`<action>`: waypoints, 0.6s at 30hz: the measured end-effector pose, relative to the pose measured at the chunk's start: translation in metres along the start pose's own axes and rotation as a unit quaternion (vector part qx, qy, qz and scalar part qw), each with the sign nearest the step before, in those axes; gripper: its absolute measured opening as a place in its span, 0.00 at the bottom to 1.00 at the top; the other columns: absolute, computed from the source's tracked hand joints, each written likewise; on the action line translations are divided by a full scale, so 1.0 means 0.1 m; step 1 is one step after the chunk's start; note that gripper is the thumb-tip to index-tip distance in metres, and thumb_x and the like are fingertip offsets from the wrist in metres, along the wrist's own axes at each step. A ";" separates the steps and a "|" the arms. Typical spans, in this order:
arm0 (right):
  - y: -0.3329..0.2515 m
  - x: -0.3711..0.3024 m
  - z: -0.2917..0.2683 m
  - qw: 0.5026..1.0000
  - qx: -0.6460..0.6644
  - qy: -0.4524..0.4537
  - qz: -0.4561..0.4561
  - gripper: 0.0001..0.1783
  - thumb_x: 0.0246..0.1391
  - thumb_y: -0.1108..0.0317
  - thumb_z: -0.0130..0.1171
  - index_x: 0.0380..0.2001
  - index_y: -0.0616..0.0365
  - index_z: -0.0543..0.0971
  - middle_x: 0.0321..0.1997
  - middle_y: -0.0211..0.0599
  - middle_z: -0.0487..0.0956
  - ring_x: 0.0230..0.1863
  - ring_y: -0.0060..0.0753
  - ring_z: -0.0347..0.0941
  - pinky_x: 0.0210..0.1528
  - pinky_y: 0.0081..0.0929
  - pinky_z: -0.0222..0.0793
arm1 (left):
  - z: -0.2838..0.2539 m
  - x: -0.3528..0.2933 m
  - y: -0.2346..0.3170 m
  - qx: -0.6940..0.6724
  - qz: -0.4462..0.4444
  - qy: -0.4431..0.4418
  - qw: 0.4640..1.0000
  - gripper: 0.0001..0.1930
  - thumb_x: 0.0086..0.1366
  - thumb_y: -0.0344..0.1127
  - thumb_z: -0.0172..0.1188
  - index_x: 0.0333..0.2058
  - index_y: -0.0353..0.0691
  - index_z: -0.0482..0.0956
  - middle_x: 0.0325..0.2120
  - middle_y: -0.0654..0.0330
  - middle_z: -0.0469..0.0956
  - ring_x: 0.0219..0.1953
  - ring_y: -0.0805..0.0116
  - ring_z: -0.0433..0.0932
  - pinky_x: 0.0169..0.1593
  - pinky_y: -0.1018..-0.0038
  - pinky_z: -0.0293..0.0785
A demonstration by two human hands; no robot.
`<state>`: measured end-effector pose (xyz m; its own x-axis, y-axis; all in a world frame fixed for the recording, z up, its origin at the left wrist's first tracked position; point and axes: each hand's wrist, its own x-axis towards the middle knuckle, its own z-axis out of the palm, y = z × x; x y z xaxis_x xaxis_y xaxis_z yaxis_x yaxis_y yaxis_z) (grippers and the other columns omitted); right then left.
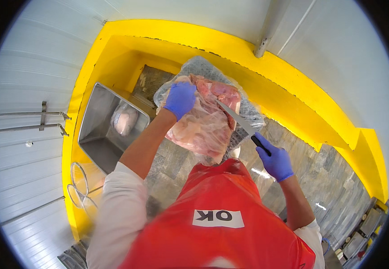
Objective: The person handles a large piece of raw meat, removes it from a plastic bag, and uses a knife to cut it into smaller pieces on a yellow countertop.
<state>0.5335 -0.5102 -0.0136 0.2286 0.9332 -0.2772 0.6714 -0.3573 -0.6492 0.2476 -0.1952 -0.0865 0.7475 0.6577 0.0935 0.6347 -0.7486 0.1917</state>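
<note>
A large slab of raw pink meat [199, 127], partly covered by clear plastic film [186, 107], lies in front of me on a stack wrapped in clear plastic. My left hand [179, 99], in a blue glove, is closed on the film at the meat's upper left side; its fingertips are partly hidden. In my right hand [275, 159], also blue-gloved, is the black handle of a knife [241, 121]. The long blade points up and left, and its tip is at the meat's right part, by the bare red flesh.
A deep steel tub [96, 127] stands at the left with a plastic-wrapped piece of meat [125, 120] inside. Wire hoops [79, 178] are nearer me. A yellow ledge [194, 33] curves along the white wall. My red apron [212, 193] reaches the meat's near edge.
</note>
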 end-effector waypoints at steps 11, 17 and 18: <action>-0.12 -0.05 0.12 0.999 -0.016 -0.012 0.029 0.28 0.65 0.52 0.62 0.68 0.26 0.75 0.34 0.49 0.85 0.35 0.57 0.83 0.36 0.49 0.78 | -0.35 -0.74 0.18 -0.179 0.028 0.022 0.983 0.06 0.59 0.30 0.61 0.36 0.42 0.83 0.35 0.53 0.77 0.44 0.46 0.75 0.50 0.55 0.71; -0.02 -0.01 0.13 0.998 0.051 -0.018 0.036 0.27 0.66 0.52 0.61 0.67 0.27 0.75 0.39 0.51 0.86 0.40 0.59 0.83 0.39 0.50 0.79 | -0.52 -0.58 0.40 -0.201 -0.057 -0.025 0.978 0.13 0.61 0.35 0.63 0.44 0.39 0.81 0.38 0.50 0.80 0.44 0.44 0.78 0.51 0.53 0.74; -0.01 0.00 0.13 0.998 0.057 -0.019 0.035 0.27 0.66 0.52 0.61 0.67 0.27 0.75 0.40 0.51 0.86 0.40 0.59 0.83 0.40 0.50 0.79 | -0.44 -0.44 0.46 -0.168 -0.069 0.013 0.983 0.14 0.61 0.37 0.63 0.44 0.39 0.80 0.37 0.49 0.80 0.44 0.44 0.78 0.50 0.53 0.74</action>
<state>0.5239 -0.5104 -0.0219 0.2429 0.9048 -0.3499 0.5696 -0.4250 -0.7035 0.2356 -0.2548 -0.0386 0.6515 0.7557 0.0678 0.6258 -0.5858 0.5150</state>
